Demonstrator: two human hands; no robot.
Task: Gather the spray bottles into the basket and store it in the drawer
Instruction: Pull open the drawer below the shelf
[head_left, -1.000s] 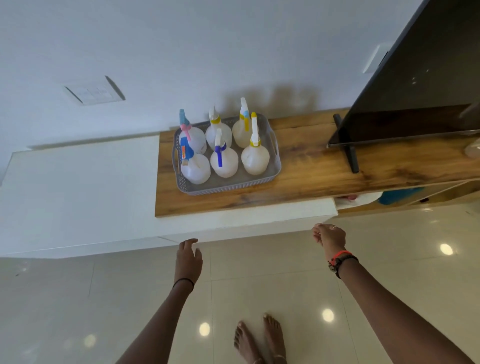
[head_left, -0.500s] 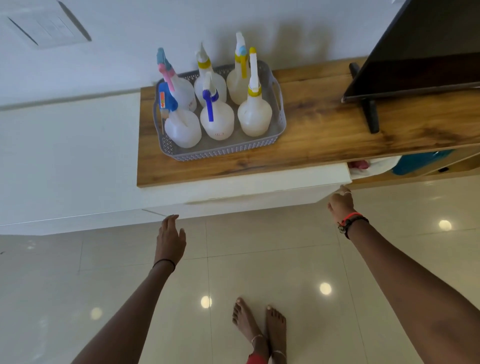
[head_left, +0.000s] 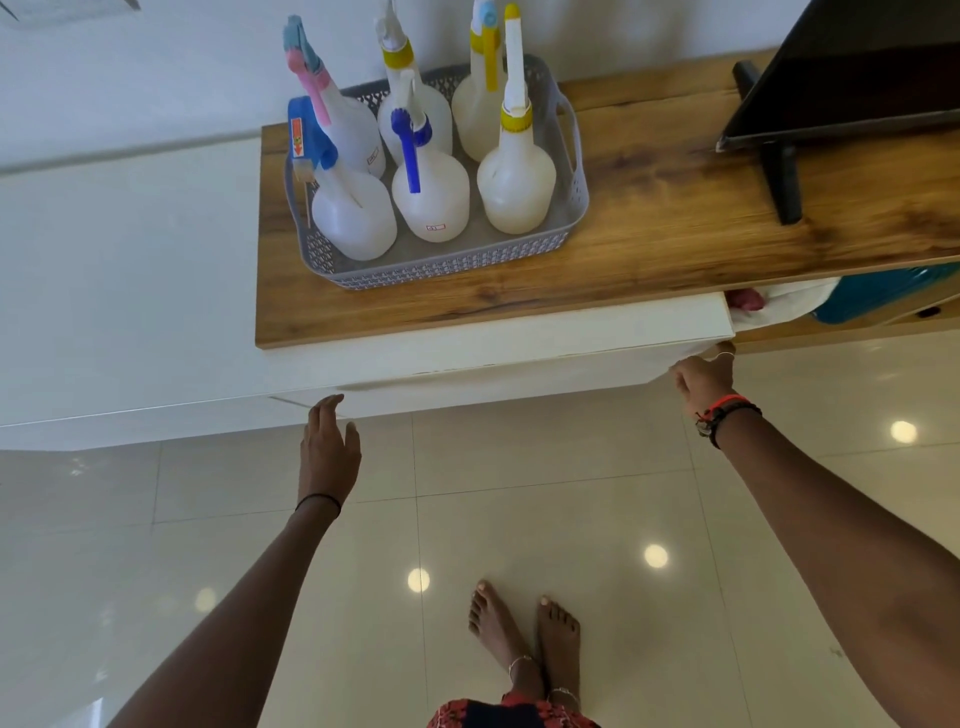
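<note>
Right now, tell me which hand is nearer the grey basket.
Left. The left hand hovers below the basket near its left corner; the right hand grips the drawer front at its right end.

A wooden counter (head_left: 649, 218) carries a grey basket (head_left: 457, 262) at its left end, beside a black TV stand foot (head_left: 782, 182).

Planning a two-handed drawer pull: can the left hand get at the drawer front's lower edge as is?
Probably yes. The left hand is open, fingertips right at the lower edge of the white drawer front, nothing between them. The right hand holds the far right corner, well clear.
</note>
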